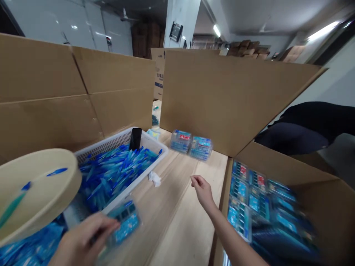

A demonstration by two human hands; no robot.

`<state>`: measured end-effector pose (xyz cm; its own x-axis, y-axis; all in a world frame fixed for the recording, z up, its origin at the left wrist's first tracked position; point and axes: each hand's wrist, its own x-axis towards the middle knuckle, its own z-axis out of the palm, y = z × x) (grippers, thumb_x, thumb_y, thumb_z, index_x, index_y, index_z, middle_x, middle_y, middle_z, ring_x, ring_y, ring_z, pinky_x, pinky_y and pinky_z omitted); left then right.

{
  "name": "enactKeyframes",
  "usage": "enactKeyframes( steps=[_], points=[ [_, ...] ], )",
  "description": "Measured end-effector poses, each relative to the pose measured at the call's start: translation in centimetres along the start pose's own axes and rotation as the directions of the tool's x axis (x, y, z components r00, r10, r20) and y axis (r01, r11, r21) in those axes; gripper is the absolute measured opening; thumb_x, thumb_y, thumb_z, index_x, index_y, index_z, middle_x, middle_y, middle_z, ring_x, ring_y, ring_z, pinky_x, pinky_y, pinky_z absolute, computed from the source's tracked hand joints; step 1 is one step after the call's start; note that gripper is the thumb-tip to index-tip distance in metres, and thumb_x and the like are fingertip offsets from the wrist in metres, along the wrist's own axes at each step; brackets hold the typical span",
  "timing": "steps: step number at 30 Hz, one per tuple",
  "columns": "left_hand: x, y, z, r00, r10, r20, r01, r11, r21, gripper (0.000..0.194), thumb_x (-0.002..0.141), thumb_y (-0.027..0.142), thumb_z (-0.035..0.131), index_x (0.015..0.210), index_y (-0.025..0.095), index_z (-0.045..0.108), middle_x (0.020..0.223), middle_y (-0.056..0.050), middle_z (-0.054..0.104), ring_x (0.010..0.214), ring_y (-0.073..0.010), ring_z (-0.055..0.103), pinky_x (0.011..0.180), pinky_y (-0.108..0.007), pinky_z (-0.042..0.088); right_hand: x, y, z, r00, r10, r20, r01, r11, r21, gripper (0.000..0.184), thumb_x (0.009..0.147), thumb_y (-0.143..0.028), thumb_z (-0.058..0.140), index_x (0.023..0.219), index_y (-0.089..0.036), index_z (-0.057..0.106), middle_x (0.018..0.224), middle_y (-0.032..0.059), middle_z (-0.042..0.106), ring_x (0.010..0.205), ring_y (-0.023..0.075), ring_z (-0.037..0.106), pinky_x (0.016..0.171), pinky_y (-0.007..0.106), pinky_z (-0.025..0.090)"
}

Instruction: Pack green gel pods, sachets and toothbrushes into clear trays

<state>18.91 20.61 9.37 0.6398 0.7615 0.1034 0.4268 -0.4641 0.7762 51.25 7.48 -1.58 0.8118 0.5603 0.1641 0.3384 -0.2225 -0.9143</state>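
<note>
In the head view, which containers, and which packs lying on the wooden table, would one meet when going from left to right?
Round cream-coloured bowl → white rectangular plastic basket → clear plastic pack with red print → clear plastic pack with blue contents → open brown cardboard box.

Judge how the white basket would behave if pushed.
The white basket would probably feel heavy, being piled with blue pen-like items. Its straight rim suggests stiff plastic, likely flexing little. The dark phone standing among the items might tip.
</note>
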Motion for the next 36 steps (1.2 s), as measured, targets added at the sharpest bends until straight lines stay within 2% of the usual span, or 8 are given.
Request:
enactKeyframes(
  steps=[2, 5, 10, 14, 17, 23, 28, 36],
  points=[
    [6.7, 1.9, 1.0, 0.989, 0.138, 0.055, -0.145, 0.976, 0.161, 0.038, 0.067, 0.054, 0.05, 0.056, 0.02, 0.063, 0.056, 0.0, 0.06, 0.057, -0.0155, 0.056, 0.059, -0.024, 0.049, 4.5, 0.8, -2.1, 0.995, -0.05, -0.081, 0.041, 0.993, -0.107, 0.033, 0.076, -0.038, 0.043, 0.091, -0.014, 0.059, 0.073, 0.0059, 0.059, 0.066, 0.0178, 0.054, 0.066, 0.033, 0.045],
    [16.4, 3.9, 6.0, 0.936, 0.321, 0.144, -0.346, 0.913, 0.216, 0.045, 0.081, 0.043, 0.034, 0.095, 0.011, 0.062, 0.108, -0.005, 0.055, 0.105, -0.0212, 0.048, 0.092, -0.035, 0.035, 12.4, 2.6, -5.4, 0.978, -0.024, -0.209, -0.024, 0.974, -0.224, 0.048, 0.073, -0.032, 0.044, 0.116, -0.012, 0.046, 0.106, 0.0127, 0.054, 0.094, 0.022, 0.051, 0.083, 0.035, 0.04],
    [30.8, 4.3, 18.8, 0.99, 0.109, 0.089, -0.12, 0.985, 0.126, 0.061, 0.077, 0.036, 0.047, 0.127, 0.005, 0.031, 0.125, -0.018, 0.042, 0.115, -0.0233, 0.042, 0.095, -0.032, 0.033, 23.0, 6.7, -8.0, 0.909, 0.303, -0.285, -0.368, 0.905, -0.213, 0.06, 0.07, -0.041, 0.05, 0.122, -0.013, 0.039, 0.127, 0.0164, 0.039, 0.121, 0.0283, 0.028, 0.098, 0.041, 0.025],
    [38.7, 4.1, 25.7, 0.997, 0.079, 0.014, -0.08, 0.979, 0.186, 0.059, 0.08, 0.037, 0.042, 0.13, 0.009, 0.026, 0.131, -0.018, 0.034, 0.12, -0.0249, 0.035, 0.097, -0.034, 0.03, 27.0, 9.9, -8.1, 0.86, 0.478, -0.176, -0.5, 0.858, -0.116, 0.056, 0.07, -0.053, 0.048, 0.118, -0.024, 0.041, 0.118, 0.0116, 0.05, 0.106, 0.0261, 0.047, 0.087, 0.041, 0.039],
    [41.3, 3.6, 28.4, 0.982, 0.135, 0.136, -0.168, 0.946, 0.278, 0.053, 0.081, 0.044, 0.037, 0.126, 0.017, 0.035, 0.137, -0.011, 0.026, 0.123, -0.0243, 0.029, 0.099, -0.033, 0.026, 28.4, 11.7, -8.2, 0.793, 0.607, -0.05, -0.609, 0.79, -0.071, 0.053, 0.066, -0.054, 0.054, 0.11, -0.026, 0.046, 0.107, 0.0112, 0.057, 0.091, 0.0272, 0.056, 0.076, 0.049, 0.043],
    [40.5, 2.8, 29.6, 0.948, 0.139, 0.287, -0.266, 0.84, 0.473, 0.067, 0.067, 0.058, 0.049, 0.122, 0.022, 0.039, 0.134, -0.013, 0.028, 0.113, -0.0313, 0.04, 0.092, -0.04, 0.032, 28.6, 12.6, -8.2, 0.613, 0.783, 0.107, -0.789, 0.613, 0.041, 0.048, 0.066, -0.05, 0.056, 0.104, -0.022, 0.047, 0.112, 0.0152, 0.053, 0.1, 0.0301, 0.051, 0.079, 0.061, 0.035],
    [40.0, 3.2, 26.4, 0.963, 0.001, 0.271, -0.175, 0.764, 0.62, 0.072, 0.064, 0.073, 0.032, 0.113, 0.022, 0.047, 0.123, -0.013, 0.042, 0.111, -0.037, 0.038, 0.089, -0.049, 0.029, 27.6, 10.8, -5.9, 0.642, 0.746, 0.18, -0.762, 0.646, 0.043, 0.05, 0.067, -0.049, 0.056, 0.111, -0.027, 0.044, 0.12, 0.0136, 0.047, 0.104, 0.0309, 0.048, 0.081, 0.062, 0.032],
    [39.9, 0.2, 22.0, 0.984, -0.149, 0.093, 0.05, 0.746, 0.664, 0.082, 0.064, 0.074, 0.029, 0.114, 0.011, 0.046, 0.122, -0.021, 0.041, 0.112, -0.0389, 0.035, 0.089, -0.051, 0.026, 24.3, 7.2, 1.5, 0.658, 0.68, 0.322, -0.725, 0.688, 0.03, 0.07, 0.06, -0.063, 0.054, 0.121, -0.033, 0.035, 0.128, 0.0134, 0.039, 0.107, 0.0352, 0.044, 0.077, 0.064, 0.032]
  ],
)
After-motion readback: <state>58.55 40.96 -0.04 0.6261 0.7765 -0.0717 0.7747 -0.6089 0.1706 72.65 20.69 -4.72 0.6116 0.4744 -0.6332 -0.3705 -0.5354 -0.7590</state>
